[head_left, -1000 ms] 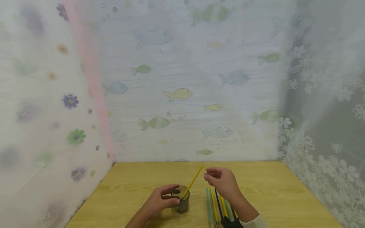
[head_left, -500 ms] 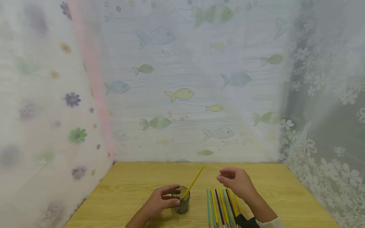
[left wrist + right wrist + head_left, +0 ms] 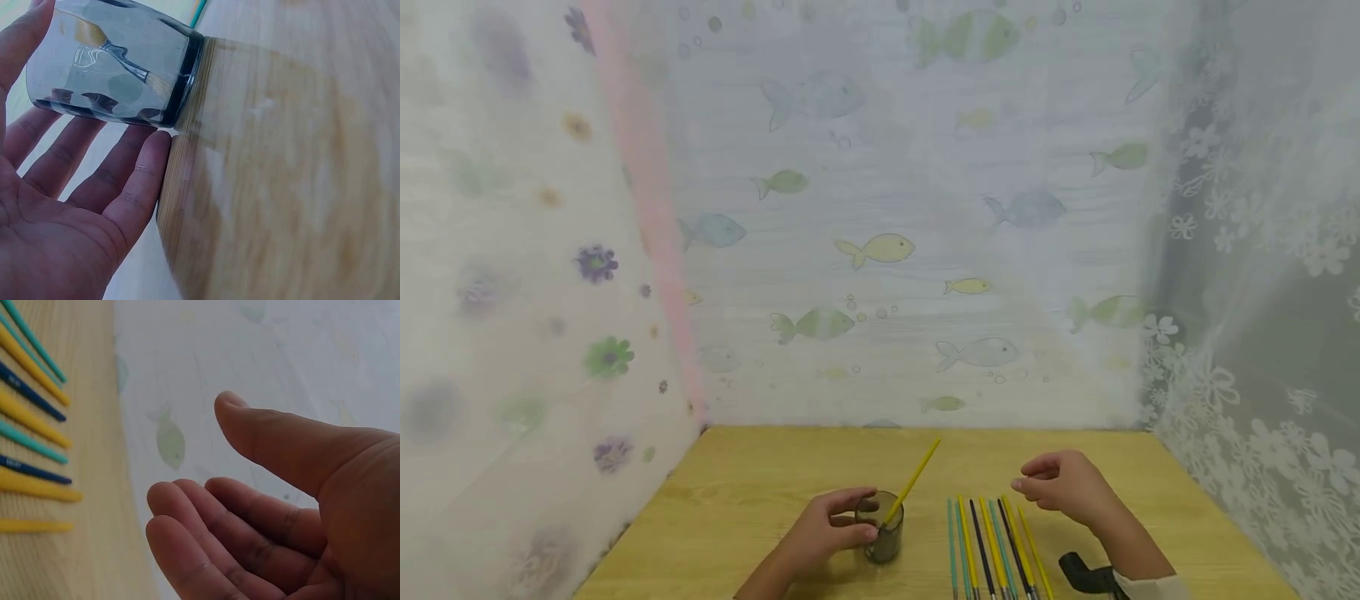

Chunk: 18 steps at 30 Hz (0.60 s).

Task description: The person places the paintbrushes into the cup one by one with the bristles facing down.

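- The transparent grey round glass cup (image 3: 887, 548) stands upright on the table, inside the grasp of the left hand (image 3: 820, 531); the thumb and the fingers of this hand are curved around its wall.
- In the cup leans one thin paintbrush with a yellow handle (image 3: 917, 475). The head view shows the handle rising above the rim, tilted away from the left hand, to its right.
- Only the left wrist view shows clearly the lower part of this brush: a silver metal collar (image 3: 128, 61) and pale bristles (image 3: 160, 86), which point down near the cup's base.
- The right hand (image 3: 1072, 490) is in the air, its fingers relaxed. From the head, thumb and fingers look close together; the right wrist view shows a clear gap between them.
- To the left of the right hand lies a row of nine slim teal, yellow and dark blue brushes (image 3: 992, 542). The right wrist view shows small pale lettering on the dark blue handles; the head view shows metal collars at the near end.
- Under both hands is the light yellow wood-grain table (image 3: 760, 467).
- Beyond the hands hangs a pale cloth with printed fish (image 3: 880, 333).
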### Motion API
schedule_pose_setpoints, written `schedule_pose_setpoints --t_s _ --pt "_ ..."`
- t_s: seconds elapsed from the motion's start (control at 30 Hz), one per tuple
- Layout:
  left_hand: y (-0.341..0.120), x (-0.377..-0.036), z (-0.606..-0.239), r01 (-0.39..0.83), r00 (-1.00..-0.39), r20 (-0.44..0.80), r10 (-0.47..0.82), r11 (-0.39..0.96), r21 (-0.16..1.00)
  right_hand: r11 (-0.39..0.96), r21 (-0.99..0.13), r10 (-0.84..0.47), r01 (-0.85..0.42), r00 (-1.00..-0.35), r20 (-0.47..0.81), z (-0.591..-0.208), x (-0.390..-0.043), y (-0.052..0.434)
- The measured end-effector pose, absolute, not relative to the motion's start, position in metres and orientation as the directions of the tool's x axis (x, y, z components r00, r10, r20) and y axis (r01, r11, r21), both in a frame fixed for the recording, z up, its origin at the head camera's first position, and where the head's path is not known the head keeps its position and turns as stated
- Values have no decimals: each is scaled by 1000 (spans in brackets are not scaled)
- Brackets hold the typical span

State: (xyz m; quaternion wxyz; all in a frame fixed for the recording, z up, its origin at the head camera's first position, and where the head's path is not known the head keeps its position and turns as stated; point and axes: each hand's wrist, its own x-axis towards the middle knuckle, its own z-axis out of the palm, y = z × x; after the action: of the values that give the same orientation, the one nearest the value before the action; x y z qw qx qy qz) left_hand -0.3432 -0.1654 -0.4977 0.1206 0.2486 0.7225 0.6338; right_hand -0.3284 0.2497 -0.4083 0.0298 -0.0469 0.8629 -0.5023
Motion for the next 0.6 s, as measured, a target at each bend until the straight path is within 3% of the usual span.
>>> schedule_pose_setpoints --t_s 0.6 --pt "-166 -339 -495 186 -846 112 522 91 978 524 -846 -37 100 -989 -140 -428 -337 291"
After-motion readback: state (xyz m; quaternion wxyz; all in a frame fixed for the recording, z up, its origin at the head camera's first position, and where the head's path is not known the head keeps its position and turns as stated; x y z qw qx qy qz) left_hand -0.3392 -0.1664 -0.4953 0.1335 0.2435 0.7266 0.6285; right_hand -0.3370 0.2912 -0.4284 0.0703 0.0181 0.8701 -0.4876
